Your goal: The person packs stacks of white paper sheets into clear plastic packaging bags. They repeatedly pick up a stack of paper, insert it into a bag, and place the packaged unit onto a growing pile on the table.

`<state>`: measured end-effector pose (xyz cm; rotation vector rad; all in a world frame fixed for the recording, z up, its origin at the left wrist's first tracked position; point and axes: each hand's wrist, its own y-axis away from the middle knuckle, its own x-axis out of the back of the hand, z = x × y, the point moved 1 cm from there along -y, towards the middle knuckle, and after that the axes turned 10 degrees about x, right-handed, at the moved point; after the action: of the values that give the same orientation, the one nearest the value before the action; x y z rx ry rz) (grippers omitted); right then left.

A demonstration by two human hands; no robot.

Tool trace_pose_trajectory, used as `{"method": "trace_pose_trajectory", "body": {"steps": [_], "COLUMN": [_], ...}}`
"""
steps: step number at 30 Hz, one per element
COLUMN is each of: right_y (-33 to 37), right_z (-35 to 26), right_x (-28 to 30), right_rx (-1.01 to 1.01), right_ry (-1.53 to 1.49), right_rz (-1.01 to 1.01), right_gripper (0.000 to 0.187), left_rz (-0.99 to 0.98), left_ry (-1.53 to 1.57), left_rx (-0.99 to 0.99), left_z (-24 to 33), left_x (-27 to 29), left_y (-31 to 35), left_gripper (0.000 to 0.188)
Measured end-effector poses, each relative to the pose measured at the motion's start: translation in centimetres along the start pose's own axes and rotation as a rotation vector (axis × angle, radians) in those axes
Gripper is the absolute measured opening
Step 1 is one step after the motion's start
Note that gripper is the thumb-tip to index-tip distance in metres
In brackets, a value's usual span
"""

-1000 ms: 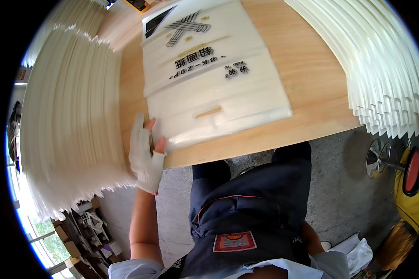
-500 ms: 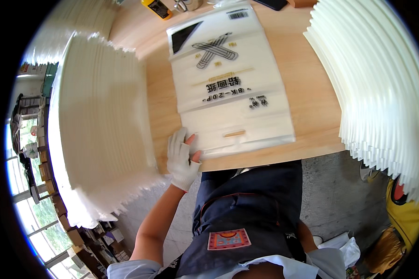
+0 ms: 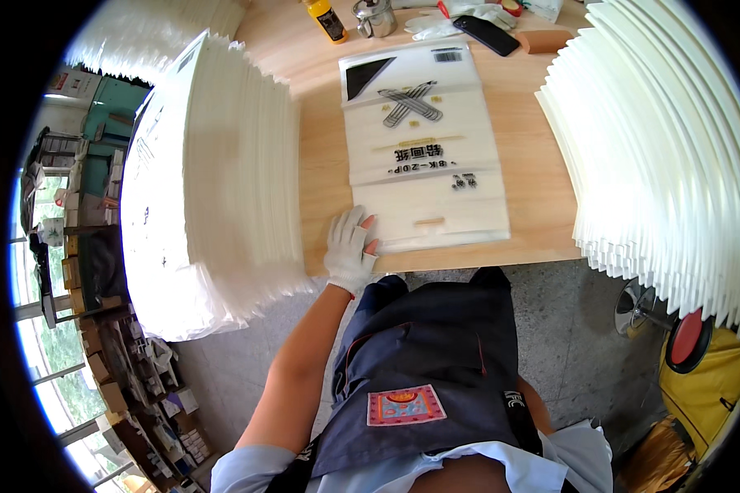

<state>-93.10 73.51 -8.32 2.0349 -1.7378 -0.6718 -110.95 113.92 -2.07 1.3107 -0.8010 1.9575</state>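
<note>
A clear plastic bag (image 3: 423, 193) printed with crossed pencils and dark lettering lies flat on the wooden table (image 3: 530, 197) in front of me. My left hand (image 3: 350, 248), in a white glove with two bare fingertips, rests at the bag's near left corner. Its fingers are stretched out and nothing is in them. My right hand is out of sight; only a bit of the right arm (image 3: 536, 407) shows beside the dark apron (image 3: 419, 345).
Tall stacks of similar bags stand at the left (image 3: 238, 181) and right (image 3: 658, 156). Along the far side are a yellow bottle (image 3: 327, 21), a metal pot (image 3: 375, 18), white gloves (image 3: 436, 26), a black phone (image 3: 487, 35) and a brown block (image 3: 544, 41). A stool (image 3: 633, 308) stands low right.
The view has shifted, bringing more of the table's far side into sight. My left hand keeps its place at the bag's corner, and the bag lies as before.
</note>
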Motion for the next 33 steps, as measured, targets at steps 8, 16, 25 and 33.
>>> {"method": "trace_pose_trajectory", "body": {"steps": [8, 16, 25, 33], "right_y": [-6.5, -9.1, -9.1, -8.3], "right_z": [-3.0, -3.1, -3.3, -3.8], "right_x": [-4.2, -5.8, -5.6, -6.3], "right_rx": [0.175, 0.182, 0.175, 0.208], "right_ry": [-0.111, -0.075, 0.058, 0.106], "right_rz": [0.050, 0.086, 0.088, 0.153], "right_gripper": [0.098, 0.101, 0.110, 0.105], "left_rz": [0.133, 0.231, 0.242, 0.206], "left_ry": [0.030, 0.067, 0.060, 0.040], "left_rx": [-0.041, -0.070, -0.070, -0.041], "left_z": [-0.7, -1.1, -1.1, -1.0], "left_x": [-0.8, -1.4, -1.3, -1.0], "left_y": [0.0, 0.4, 0.6, 0.4], "left_gripper": [0.042, 0.030, 0.026, 0.030]}}
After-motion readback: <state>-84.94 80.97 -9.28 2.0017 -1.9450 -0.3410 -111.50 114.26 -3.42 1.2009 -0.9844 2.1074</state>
